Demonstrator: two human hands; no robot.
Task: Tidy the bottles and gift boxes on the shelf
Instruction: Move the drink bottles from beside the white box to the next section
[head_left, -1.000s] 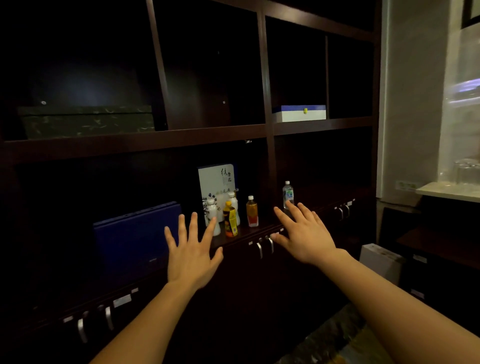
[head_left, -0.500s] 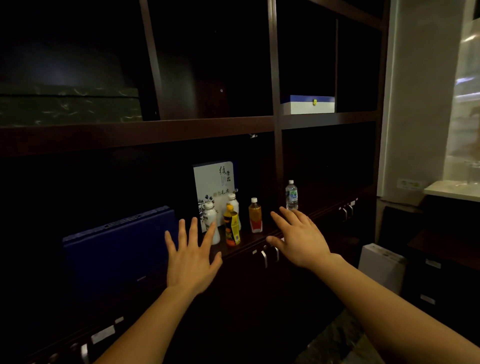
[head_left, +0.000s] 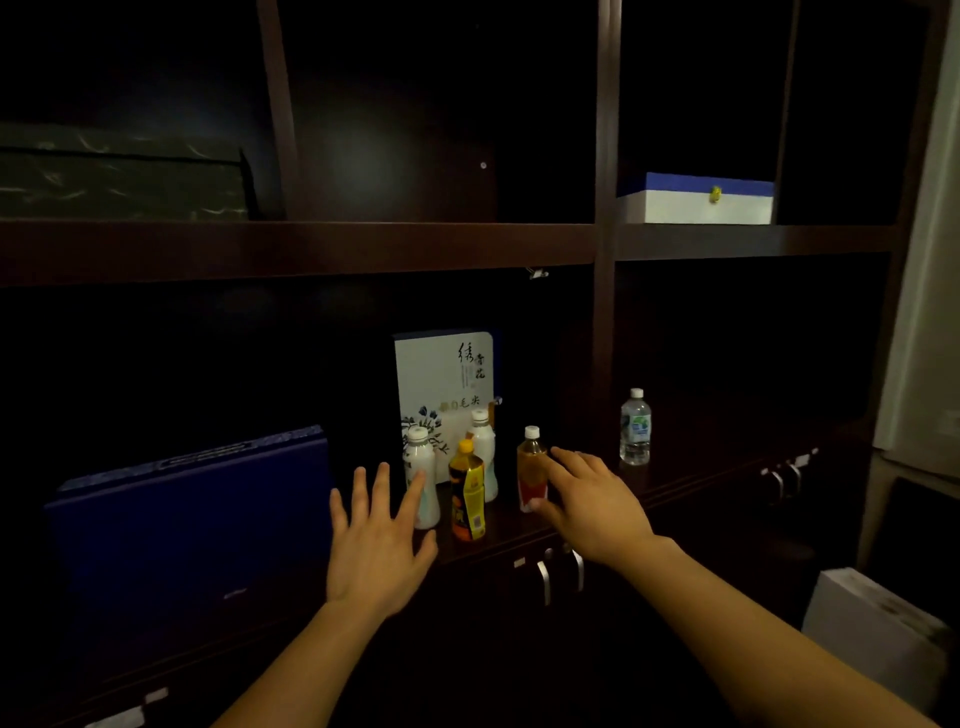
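Note:
On the dark lower shelf (head_left: 691, 480) stand two white bottles (head_left: 422, 470) (head_left: 483, 447), a yellow-labelled dark bottle (head_left: 467, 496), an amber tea bottle (head_left: 531, 465) and, apart to the right, a clear water bottle (head_left: 635, 428). A white gift box with blue flowers (head_left: 441, 379) stands upright behind them. A flat blue box (head_left: 192, 509) leans at the left. My left hand (head_left: 382, 540) is spread open, fingertips at the left white bottle. My right hand (head_left: 592, 504) reaches around the amber tea bottle, fingers and thumb touching it.
A white box with a blue lid (head_left: 696, 200) rests on the upper right shelf, a dark green patterned box (head_left: 119, 179) on the upper left. Cabinet doors with metal handles (head_left: 558, 571) lie below the shelf. A white box (head_left: 878, 629) stands on the floor at right.
Both hands have moved forward to the bottles. My right hand went from hovering over the shelf edge to wrapping the amber tea bottle; my left hand's fingers reached the left white bottle.

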